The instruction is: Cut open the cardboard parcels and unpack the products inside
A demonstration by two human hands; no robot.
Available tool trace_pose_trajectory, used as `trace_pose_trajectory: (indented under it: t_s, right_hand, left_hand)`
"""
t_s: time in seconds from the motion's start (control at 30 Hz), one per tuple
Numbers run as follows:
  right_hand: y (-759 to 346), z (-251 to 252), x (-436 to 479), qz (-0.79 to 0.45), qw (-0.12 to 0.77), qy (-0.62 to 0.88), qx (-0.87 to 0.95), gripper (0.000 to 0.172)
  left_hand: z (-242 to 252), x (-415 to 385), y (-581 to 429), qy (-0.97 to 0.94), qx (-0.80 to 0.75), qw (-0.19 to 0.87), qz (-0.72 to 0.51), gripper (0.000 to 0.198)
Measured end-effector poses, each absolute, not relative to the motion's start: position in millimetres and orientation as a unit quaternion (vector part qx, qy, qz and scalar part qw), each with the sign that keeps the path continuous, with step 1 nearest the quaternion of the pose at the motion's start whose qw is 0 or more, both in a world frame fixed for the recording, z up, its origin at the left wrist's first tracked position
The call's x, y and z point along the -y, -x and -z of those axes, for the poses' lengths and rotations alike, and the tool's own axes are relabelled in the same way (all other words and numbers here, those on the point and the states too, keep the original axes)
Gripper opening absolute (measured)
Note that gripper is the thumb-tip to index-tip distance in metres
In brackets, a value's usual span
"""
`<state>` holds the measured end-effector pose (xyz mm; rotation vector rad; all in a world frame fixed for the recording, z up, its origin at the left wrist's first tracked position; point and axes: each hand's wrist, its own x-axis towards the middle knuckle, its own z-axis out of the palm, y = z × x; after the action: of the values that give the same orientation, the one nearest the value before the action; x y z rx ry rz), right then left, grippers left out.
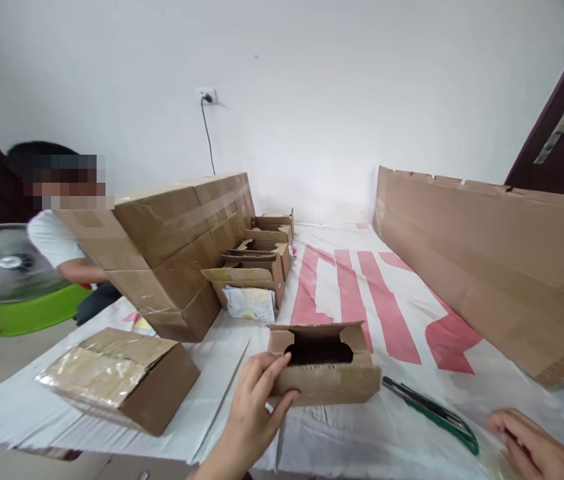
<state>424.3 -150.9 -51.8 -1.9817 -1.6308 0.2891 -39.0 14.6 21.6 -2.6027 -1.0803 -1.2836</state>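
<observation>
My left hand (257, 407) grips the near left side of an open cardboard box (329, 387), its thumb on the outer front wall and its fingers at the rim. Inside the box is something dark that I cannot make out. To the right of the box lies a utility knife (432, 410) with a green handle, its blade end towards the box. Near the knife's handle is my right hand (532, 443), fingers curled and slightly blurred. Whatever it may hold is hidden; a pale, clear patch shows just below it.
A closed, taped box (157, 393) sits at the left front. Behind it, stacked cartons (177, 247) line the left side, with several open boxes (262, 247) alongside. A tall cardboard panel (482, 260) borders the right. A person (57, 233) is beyond the cartons, near a fan (7, 263).
</observation>
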Motion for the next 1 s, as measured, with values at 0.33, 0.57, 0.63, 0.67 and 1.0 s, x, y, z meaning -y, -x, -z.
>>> trace_pose_trajectory:
  t_s: [0.33, 0.57, 0.63, 0.67, 1.0]
  right_hand:
    - [-242.6, -95.0, 47.0, -0.219, 0.233, 0.476, 0.819, 0.026]
    - [-169.6, -65.9, -37.8, -0.132, -0.04, 0.515, 0.846, 0.029]
    - [-166.6, -55.4, -44.7, -0.118, -0.055, 0.516, 0.847, 0.017]
    - [-166.9, -53.2, -44.9, -0.11, -0.053, 0.512, 0.85, 0.015]
    - [-212.6, -117.6, -23.0, -0.093, 0.186, 0.513, 0.833, 0.022]
  left_hand:
    - [-18.1, 17.0, 41.7, 0.87, 0.207, 0.034, 0.446, 0.019]
    - [3.2, 14.9, 43.1, 0.862, 0.226, 0.04, 0.451, 0.02]
    - [9.1, 12.8, 42.5, 0.852, 0.223, 0.045, 0.471, 0.022]
    - [11.8, 11.8, 42.2, 0.848, 0.224, 0.048, 0.479, 0.023]
    - [6.3, -1.5, 47.4, 0.84, 0.264, 0.134, 0.455, 0.021]
